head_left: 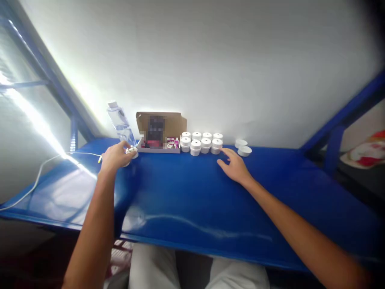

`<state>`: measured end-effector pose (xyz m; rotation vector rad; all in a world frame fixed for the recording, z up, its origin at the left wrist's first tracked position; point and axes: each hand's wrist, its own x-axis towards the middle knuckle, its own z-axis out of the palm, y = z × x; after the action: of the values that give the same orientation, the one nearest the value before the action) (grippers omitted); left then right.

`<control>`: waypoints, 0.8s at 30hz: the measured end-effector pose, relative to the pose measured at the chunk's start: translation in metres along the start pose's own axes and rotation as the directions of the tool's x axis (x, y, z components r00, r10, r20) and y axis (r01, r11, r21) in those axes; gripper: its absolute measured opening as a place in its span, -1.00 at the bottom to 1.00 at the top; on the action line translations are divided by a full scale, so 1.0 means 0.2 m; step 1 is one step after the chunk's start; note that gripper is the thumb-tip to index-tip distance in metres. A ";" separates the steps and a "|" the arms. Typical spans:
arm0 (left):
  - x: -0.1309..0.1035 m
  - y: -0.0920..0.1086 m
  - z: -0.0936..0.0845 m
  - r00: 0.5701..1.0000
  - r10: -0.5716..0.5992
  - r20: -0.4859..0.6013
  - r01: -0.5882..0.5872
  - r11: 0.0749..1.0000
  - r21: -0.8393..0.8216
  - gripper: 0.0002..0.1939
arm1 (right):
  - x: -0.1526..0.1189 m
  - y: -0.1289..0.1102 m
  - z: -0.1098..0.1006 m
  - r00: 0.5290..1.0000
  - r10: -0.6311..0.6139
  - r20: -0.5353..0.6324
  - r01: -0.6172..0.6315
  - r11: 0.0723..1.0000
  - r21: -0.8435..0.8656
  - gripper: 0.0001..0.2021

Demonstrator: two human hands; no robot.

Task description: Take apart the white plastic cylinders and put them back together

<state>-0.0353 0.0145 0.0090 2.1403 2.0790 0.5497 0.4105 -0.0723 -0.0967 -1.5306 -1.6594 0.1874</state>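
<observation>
My left hand [114, 156] is at the left of the table, thumb and fingers curled at some small white pieces [131, 150] that seem to lie in a white cup. What the fingertips grip is hidden. Right behind them a clear bottle with a white cap [122, 124] leans against the wall. My right hand [236, 165] hovers over the table with its thumb and fingers apart, holding nothing. Its fingertips are close to the nearest of several lidded white jars [206, 144], grouped in rows. Two open white cups or lids [244, 151] lie beyond that hand.
An open cardboard box [159, 151] holding small pink and white packs stands between the bottle and the jars. A white cable [39, 172] crosses the left of the blue table [180, 192]. Blue frame posts [339, 116] flank the table, with the wall behind.
</observation>
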 end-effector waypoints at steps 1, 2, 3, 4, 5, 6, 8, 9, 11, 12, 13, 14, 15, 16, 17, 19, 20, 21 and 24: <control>0.00 -0.02 0.00 1.000 -0.020 0.020 0.020 1.000 -0.003 -0.51 | 0.01 0.01 -0.01 1.000 0.000 -0.001 0.000 1.000 -0.007 -0.46; 0.01 -0.03 0.00 0.999 -0.039 0.033 0.039 0.999 0.010 -0.50 | 0.02 0.02 -0.02 1.000 0.004 -0.018 -0.005 1.000 -0.019 -0.47; 0.01 -0.05 0.00 0.998 -0.046 0.036 0.045 0.999 0.028 -0.50 | 0.03 0.03 -0.03 0.999 0.010 -0.048 -0.012 0.999 -0.042 -0.48; 0.01 -0.06 0.00 0.999 -0.038 0.039 0.036 0.998 0.042 -0.49 | 0.04 0.05 -0.06 0.996 0.016 -0.090 -0.022 0.997 -0.077 -0.49; 0.01 -0.07 0.00 0.999 -0.034 0.038 0.031 0.997 0.066 -0.48 | 0.05 0.07 -0.08 0.990 0.019 -0.143 -0.036 0.992 -0.120 -0.51; 0.02 -0.08 0.00 0.998 -0.038 0.041 0.033 0.994 0.099 -0.47 | 0.05 0.10 -0.11 0.981 0.015 -0.194 -0.047 0.986 -0.163 -0.53; 0.02 -0.09 0.00 0.996 -0.065 0.053 0.056 0.984 0.167 -0.48 | 0.06 0.17 -0.17 0.967 0.000 -0.253 -0.058 0.973 -0.223 -0.55; 0.02 -0.09 0.00 0.995 -0.084 0.060 0.071 0.979 0.190 -0.50 | 0.06 0.20 -0.20 0.969 -0.005 -0.246 -0.054 0.971 -0.231 -0.57; 0.01 -0.08 0.00 0.992 -0.076 0.104 0.057 0.982 0.180 -0.52 | 0.06 0.25 -0.23 0.978 -0.001 -0.208 -0.048 0.972 -0.230 -0.60; 0.01 -0.07 0.01 0.989 -0.038 0.140 0.018 0.990 0.139 -0.52 | 0.05 0.25 -0.24 0.983 0.010 -0.186 -0.053 0.972 -0.229 -0.64; 0.00 -0.05 0.01 0.983 0.023 0.184 -0.038 0.996 0.078 -0.52 | 0.05 0.23 -0.24 0.986 0.027 -0.164 -0.066 0.970 -0.232 -0.69; -0.01 -0.02 0.02 0.968 0.099 0.232 -0.103 0.995 0.005 -0.51 | 0.05 0.20 -0.24 0.989 0.044 -0.138 -0.076 0.969 -0.236 -0.76; -0.02 0.00 0.02 0.945 0.181 0.271 -0.169 0.983 -0.068 -0.52 | 0.05 0.16 -0.23 0.993 0.058 -0.102 -0.081 0.969 -0.235 -0.81; -0.03 0.04 0.03 0.918 0.262 0.298 -0.233 0.964 -0.132 -0.53 | 0.04 0.11 -0.22 0.996 0.067 -0.050 -0.077 0.970 -0.230 -0.84; -0.04 0.07 0.04 0.895 0.308 0.323 -0.265 0.949 -0.169 -0.54 | 0.04 0.05 -0.21 0.998 0.054 0.020 -0.049 0.977 -0.207 -0.83; -0.07 0.14 0.07 0.857 0.372 0.356 -0.313 0.925 -0.213 -0.53 | 0.01 -0.08 -0.17 0.990 -0.011 0.138 0.028 0.992 -0.121 -0.75; -0.09 0.18 0.10 0.837 0.410 0.362 -0.345 0.909 -0.233 -0.53 | 0.00 -0.14 -0.15 0.982 -0.034 0.186 0.051 0.995 -0.087 -0.70; -0.11 0.22 0.12 0.830 0.439 0.345 -0.368 0.894 -0.255 -0.54 | -0.02 -0.18 -0.13 0.972 -0.055 0.228 0.071 0.996 -0.062 -0.66; -0.17 0.36 0.24 0.804 0.549 0.230 -0.444 0.811 -0.381 -0.61 | -0.05 -0.26 -0.07 0.950 -0.091 0.298 0.102 0.995 -0.022 -0.63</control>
<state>0.0485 -0.0152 -0.0179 2.3785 1.1493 0.4763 0.3798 -0.0993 -0.0615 -1.4996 -1.9788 0.3504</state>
